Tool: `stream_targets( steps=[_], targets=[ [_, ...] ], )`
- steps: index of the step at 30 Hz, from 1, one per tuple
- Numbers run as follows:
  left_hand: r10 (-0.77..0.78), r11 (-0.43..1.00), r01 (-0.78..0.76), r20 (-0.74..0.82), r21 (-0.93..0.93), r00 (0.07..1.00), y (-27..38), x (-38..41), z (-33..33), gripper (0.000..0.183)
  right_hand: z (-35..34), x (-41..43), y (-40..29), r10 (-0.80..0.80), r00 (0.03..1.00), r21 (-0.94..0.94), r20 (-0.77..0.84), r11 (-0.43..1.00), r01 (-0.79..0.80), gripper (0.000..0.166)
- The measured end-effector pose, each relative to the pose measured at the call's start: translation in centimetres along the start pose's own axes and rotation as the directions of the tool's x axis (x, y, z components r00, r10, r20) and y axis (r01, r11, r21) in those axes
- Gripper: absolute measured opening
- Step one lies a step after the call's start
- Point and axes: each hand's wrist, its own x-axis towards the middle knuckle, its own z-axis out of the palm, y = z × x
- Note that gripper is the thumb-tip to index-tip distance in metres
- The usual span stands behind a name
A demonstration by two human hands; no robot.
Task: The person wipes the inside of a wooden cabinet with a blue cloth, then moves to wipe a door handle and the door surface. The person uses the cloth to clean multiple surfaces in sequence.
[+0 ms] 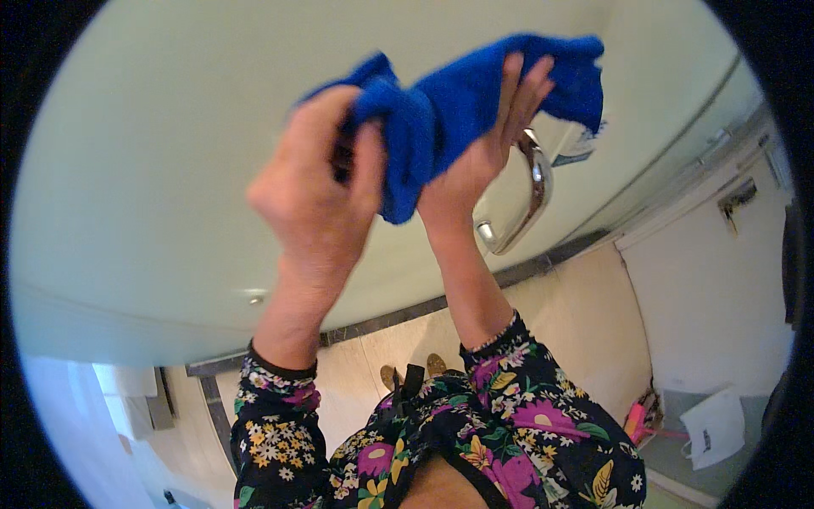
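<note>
A blue cloth [461, 105] is spread between my two hands in front of a pale frosted glass panel [159, 159]. My left hand [318, 172] grips its bunched left end, fingers curled into the folds. My right hand [486, 137] lies along the other part of the cloth, fingers stretched out over it and the thumb hidden. Just right of that hand, a curved chrome handle [537, 184] is fixed to the panel. Whether the cloth touches the glass is hard to tell.
A small metal knob [255, 300] sits low on the panel. Dark edging [381, 315] borders the beige tiled floor [572, 312]. At right are a white door [693, 286] with a lock [738, 197], a white bag [715, 429] bearing writing, and a pink-handled object [634, 421].
</note>
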Motion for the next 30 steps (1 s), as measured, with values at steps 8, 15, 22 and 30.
stream_targets(
  steps=[8,15,22,30],
  targets=[
    [-0.099,0.994,0.095,-0.070,-0.059,0.993,-3.4,-3.6,-1.1,0.017,0.7,-3.8,-1.0,-0.005,0.997,0.195,0.077,0.981,-0.010,0.074],
    [-0.079,0.991,0.111,-0.353,0.073,0.932,-6.9,-2.2,-4.0,0.014,2.7,-1.8,-2.4,-0.197,0.980,0.183,0.030,0.965,0.188,0.052],
    [-0.008,0.963,0.134,-0.472,0.233,0.881,-10.5,-1.5,-7.7,0.014,5.3,-3.0,-5.0,-0.312,0.948,0.224,0.065,0.930,0.291,0.042],
    [-0.168,0.877,0.356,-0.487,0.324,0.857,-14.1,-8.8,-11.2,0.016,6.7,-10.9,-7.0,-0.412,0.870,0.337,0.272,0.887,0.315,0.036]
  ],
)
